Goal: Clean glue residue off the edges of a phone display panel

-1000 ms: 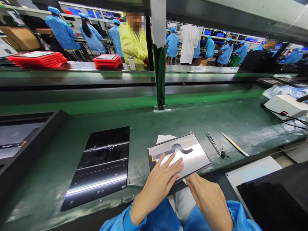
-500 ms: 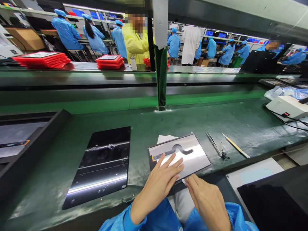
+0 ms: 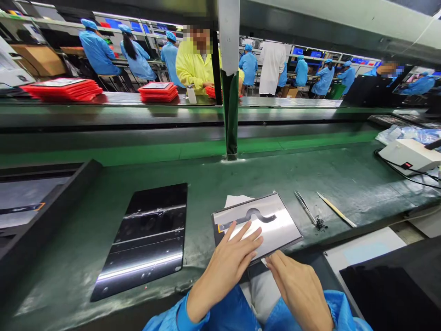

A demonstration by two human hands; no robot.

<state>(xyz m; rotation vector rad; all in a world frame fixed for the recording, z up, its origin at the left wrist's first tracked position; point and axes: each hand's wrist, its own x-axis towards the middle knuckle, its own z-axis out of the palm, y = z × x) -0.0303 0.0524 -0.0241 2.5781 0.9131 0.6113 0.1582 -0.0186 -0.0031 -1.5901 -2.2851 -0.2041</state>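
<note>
At lower centre of the frame, your left hand (image 3: 234,255) lies spread-fingered on the silver panel (image 3: 279,228), your right hand (image 3: 298,280) pinches a white scrap (image 3: 263,261) at the panel's near edge, and a hard tug there could flex or crack the panel.

Bright blue sleeves (image 3: 167,318) — loose, creased, faintly shiny — with a banded cuff (image 3: 182,316) at the left wrist; fingers (image 3: 243,229) bare; matching blue garment (image 3: 237,308) between.
</note>
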